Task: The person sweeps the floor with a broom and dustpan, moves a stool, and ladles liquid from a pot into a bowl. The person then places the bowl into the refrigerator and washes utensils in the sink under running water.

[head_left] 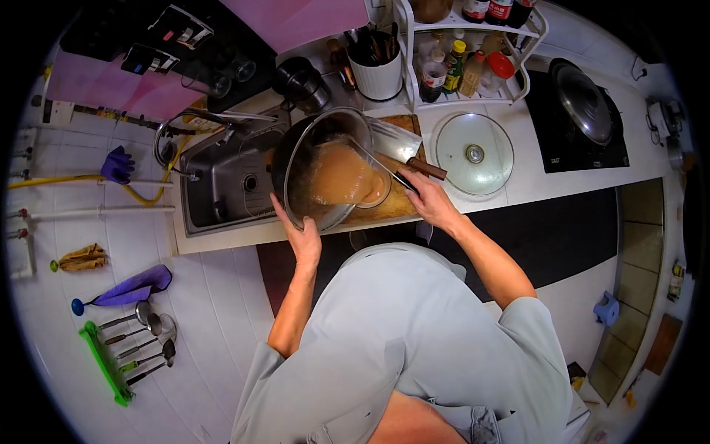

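Note:
My left hand [302, 235] grips the near rim of a large metal pot [296, 166], which is tilted over the wooden cutting board. Brown, cloudy liquid [336, 174] fills its inside and reaches toward a bowl [383, 194] on the board, partly hidden by the pot. My right hand [429, 194] is closed around the dark handle of a utensil whose far end reaches into the pot. Just beyond my right hand, a cleaver [397, 140] with a brown handle lies on the cutting board [409, 209].
A steel sink [229, 185] with a faucet is left of the pot. Right of the board lies a glass lid [474, 153]. Farther right, a covered wok [580, 100] sits on a black cooktop. Behind stand a white utensil holder [379, 78] and a bottle rack [518, 44].

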A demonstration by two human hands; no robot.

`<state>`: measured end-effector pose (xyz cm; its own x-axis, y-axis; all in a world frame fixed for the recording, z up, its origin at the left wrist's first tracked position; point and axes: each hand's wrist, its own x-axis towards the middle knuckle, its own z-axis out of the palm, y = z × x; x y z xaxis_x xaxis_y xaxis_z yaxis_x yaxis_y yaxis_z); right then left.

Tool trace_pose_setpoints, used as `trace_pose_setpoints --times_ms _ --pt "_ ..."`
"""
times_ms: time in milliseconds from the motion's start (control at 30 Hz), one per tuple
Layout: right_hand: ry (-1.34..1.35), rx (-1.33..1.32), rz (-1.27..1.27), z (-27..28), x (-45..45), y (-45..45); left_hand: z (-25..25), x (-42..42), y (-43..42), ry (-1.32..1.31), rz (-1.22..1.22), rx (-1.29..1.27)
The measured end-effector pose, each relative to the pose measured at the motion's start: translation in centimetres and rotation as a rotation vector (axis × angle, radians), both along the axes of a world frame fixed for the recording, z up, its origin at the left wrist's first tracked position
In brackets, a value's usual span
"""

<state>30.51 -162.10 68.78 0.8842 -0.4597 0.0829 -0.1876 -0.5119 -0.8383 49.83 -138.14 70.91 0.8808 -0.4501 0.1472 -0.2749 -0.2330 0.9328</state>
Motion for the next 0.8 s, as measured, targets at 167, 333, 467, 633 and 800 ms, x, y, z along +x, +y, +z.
trace_pose_setpoints --times_ms 167,333,467,633,800 --pt "0.022 -0.016 0.005 -0.3 -0.6 0.0 0.9 -0.6 -0.4 -0.033 -0.012 0.038" --pt "-0.002 -0.018 -0.003 -0.4 -1.1 0.2 1.1 -1.0 -0.5 -0.062 -0.021 0.043" --pt "-0.024 -0.007 0.005 -0.2 -2.2 0.4 1.1 -0.9 -0.7 -0.086 -0.028 0.023" --pt "0.051 0.061 0.037 -0.1 -3.8 0.9 1.7 -1.2 -1.2 -0.085 -0.015 0.016" --pt "0.076 0.074 0.043 0.4 -6.1 1.6 2.4 -1.5 -1.5 -0.119 0.005 0.031"
